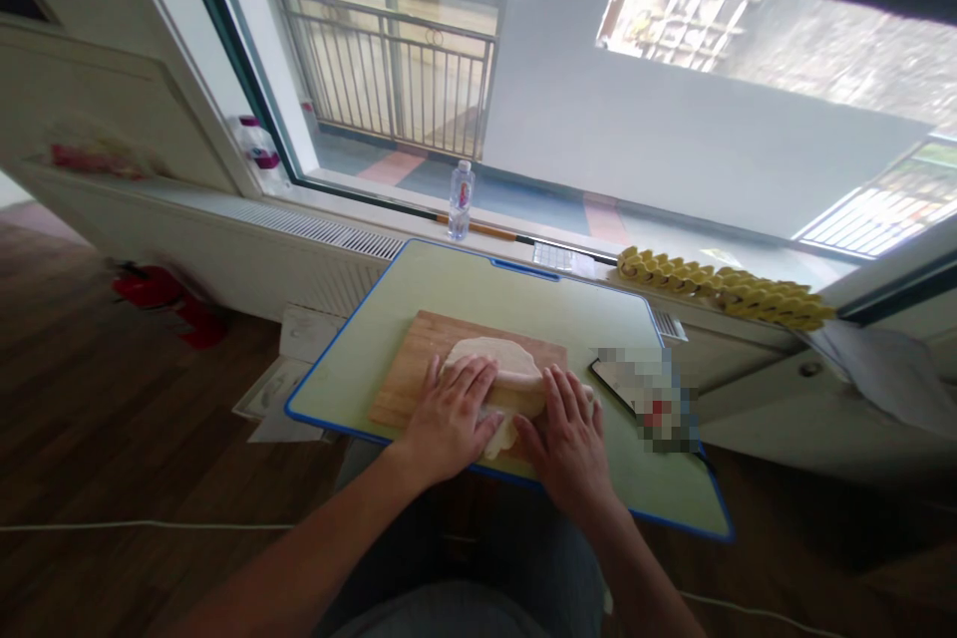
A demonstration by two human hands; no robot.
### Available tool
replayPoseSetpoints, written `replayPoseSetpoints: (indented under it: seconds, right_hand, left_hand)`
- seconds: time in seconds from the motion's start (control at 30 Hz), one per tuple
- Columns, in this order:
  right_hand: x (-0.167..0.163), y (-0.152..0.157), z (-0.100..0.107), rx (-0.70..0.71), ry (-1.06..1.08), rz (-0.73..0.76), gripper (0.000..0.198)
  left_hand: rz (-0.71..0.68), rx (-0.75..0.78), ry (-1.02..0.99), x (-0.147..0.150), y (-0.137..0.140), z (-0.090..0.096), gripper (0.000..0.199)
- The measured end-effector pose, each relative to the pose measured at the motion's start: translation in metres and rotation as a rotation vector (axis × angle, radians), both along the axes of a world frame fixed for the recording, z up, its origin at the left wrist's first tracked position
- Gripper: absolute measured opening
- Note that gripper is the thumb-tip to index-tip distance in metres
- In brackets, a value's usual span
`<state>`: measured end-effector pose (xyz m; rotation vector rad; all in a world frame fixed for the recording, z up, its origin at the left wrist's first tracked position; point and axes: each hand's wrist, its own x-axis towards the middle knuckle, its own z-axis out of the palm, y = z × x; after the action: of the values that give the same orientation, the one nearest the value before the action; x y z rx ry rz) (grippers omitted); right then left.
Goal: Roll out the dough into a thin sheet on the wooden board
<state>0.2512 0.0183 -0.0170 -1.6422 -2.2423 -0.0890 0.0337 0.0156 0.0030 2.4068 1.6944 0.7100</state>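
A pale sheet of dough [497,351] lies on a wooden cutting board [408,364], with part of it showing on my side of a rolling pin [519,382]. The pin lies crosswise over the dough. My left hand [453,414] grips its left part, fingers over the top and thumb on the near side. On the right part my right hand [569,429] holds it the same way, and a bit of the pin's end sticks out past the fingers. My palms hide the pin's left end and some of the dough.
The board rests on a small pale-green table [449,279] with blue edging. A phone-like object [643,399], partly blurred out, lies at right. On the windowsill stand a plastic bottle [462,199] and yellow egg trays [722,287]. A red fire extinguisher [175,304] is on the floor at left.
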Motion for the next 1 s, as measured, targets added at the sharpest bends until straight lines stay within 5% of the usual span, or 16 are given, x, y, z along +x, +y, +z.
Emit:
replayPoseSetpoints:
  seconds: [0.2, 0.53, 0.83, 1.0]
  right_hand:
    - [-0.004, 0.018, 0.001, 0.004, 0.012, -0.016, 0.069]
    - [0.002, -0.004, 0.001, 0.009, 0.000, 0.013, 0.069]
    - [-0.004, 0.016, 0.003, 0.010, 0.004, -0.013, 0.070]
    - [-0.002, 0.009, 0.003, 0.008, -0.005, -0.003, 0.068]
  left_hand:
    - [0.025, -0.001, 0.030, 0.000, 0.016, -0.002, 0.061]
    - [0.001, 0.035, 0.014, 0.000, -0.006, -0.002, 0.061]
    - [0.021, -0.004, 0.006, 0.001, 0.016, -0.003, 0.061]
    - [0.022, 0.025, 0.014, 0.001, 0.006, -0.002, 0.060]
